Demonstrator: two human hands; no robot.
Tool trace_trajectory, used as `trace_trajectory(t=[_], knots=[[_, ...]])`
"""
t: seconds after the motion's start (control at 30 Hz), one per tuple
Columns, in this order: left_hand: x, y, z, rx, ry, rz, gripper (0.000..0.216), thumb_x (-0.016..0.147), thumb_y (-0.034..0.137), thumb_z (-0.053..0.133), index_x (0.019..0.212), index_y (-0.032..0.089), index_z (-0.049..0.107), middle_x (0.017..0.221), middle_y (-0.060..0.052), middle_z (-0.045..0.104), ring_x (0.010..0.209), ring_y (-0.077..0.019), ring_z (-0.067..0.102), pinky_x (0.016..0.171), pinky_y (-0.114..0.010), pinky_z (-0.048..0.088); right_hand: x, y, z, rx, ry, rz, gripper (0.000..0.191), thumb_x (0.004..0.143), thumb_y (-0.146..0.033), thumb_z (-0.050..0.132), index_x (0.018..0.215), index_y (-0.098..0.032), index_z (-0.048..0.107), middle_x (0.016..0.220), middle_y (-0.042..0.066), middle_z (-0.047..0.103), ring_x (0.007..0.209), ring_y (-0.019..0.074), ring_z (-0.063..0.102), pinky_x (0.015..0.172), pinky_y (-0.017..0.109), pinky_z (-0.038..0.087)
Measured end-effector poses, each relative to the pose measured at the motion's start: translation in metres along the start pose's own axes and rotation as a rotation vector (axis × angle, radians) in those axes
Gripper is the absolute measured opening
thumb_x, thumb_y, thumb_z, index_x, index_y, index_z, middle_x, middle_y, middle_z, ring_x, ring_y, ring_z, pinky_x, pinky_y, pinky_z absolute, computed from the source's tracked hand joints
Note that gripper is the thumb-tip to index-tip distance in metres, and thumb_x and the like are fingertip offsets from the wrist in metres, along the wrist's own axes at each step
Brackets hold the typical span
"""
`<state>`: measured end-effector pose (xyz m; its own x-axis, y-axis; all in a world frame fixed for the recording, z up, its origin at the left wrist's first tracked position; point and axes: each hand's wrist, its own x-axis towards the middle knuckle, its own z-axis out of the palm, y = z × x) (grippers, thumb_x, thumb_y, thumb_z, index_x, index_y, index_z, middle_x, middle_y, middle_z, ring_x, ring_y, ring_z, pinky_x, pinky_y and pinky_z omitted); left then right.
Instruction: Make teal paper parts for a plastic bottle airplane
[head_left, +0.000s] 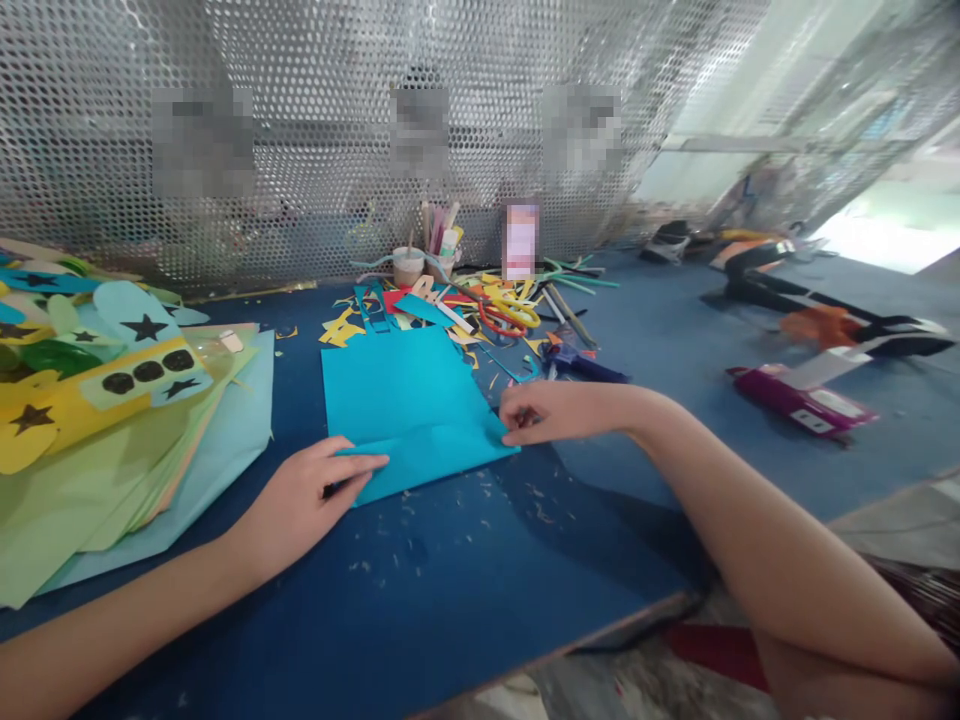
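Gripping the turquoise paper (405,395), left hand (300,505) and right hand (559,412) sit apart, scissors (508,316) and scraps (341,330) behind.

The left hand (300,500) and the right hand (555,412) are left bare; both forearms are shown uncovered to the elbow.

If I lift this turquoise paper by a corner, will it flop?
Likely floppy: the turquoise paper is a thin sheet, its near edge folded, held by the left hand and right hand. Probably light enough to slide on the table.
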<state>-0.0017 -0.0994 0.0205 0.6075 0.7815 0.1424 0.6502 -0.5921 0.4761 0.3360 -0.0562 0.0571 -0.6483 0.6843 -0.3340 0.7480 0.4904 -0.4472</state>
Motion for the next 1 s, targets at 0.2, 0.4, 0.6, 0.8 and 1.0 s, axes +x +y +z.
trace_trajectory(t=[0.2,0.4,0.6,0.8,1.0], knots=[[0.0009,-0.0014,-0.0010,0.023,-0.020,0.034,0.037,0.098,0.034,0.038,0.116,0.029,0.069,0.100,-0.006,0.070,0.072,-0.0171,0.064,0.061,-0.026,0.052,0.0005,0.0011,0.0024,-0.040,-0.003,0.032,0.036,0.086,-0.052,0.048,0.073,-0.018,0.053,0.076,0.004,0.055,0.069,0.0168,0.052,0.065,0.029,0.038],[0.0021,-0.0031,-0.0001,0.076,-0.009,0.104,0.039,0.099,0.032,0.035,0.115,0.026,0.070,0.098,-0.008,0.069,0.083,-0.0195,0.064,0.071,-0.029,0.052,0.0034,0.0065,0.0059,-0.037,-0.009,0.055,0.039,0.084,-0.055,0.049,0.072,-0.019,0.053,0.074,0.004,0.055,0.067,0.0172,0.051,0.063,0.030,0.037],[0.0033,-0.0028,-0.0017,0.067,-0.025,0.078,0.038,0.098,0.033,0.037,0.113,0.027,0.071,0.095,-0.007,0.068,0.078,-0.0180,0.064,0.066,-0.027,0.051,0.0030,0.0041,0.0049,-0.024,-0.020,0.059,0.039,0.083,-0.056,0.049,0.071,-0.019,0.054,0.075,0.004,0.056,0.068,0.0182,0.052,0.064,0.030,0.038],[0.0025,-0.0064,0.0004,0.036,-0.012,0.061,0.033,0.096,0.035,0.043,0.108,0.029,0.073,0.104,-0.006,0.067,0.075,-0.0154,0.064,0.066,-0.026,0.052,0.0017,0.0015,0.0044,-0.011,-0.015,0.090,0.039,0.082,-0.056,0.051,0.073,-0.018,0.058,0.077,0.005,0.059,0.069,0.0188,0.055,0.064,0.031,0.039],[0.0022,-0.0055,-0.0009,0.066,-0.020,0.109,0.034,0.097,0.034,0.041,0.108,0.027,0.073,0.106,-0.007,0.067,0.074,-0.0143,0.064,0.067,-0.027,0.053,0.0028,0.0034,0.0054,-0.002,-0.015,0.095,0.041,0.081,-0.058,0.052,0.073,-0.018,0.059,0.077,0.006,0.061,0.069,0.0194,0.056,0.064,0.031,0.040]])
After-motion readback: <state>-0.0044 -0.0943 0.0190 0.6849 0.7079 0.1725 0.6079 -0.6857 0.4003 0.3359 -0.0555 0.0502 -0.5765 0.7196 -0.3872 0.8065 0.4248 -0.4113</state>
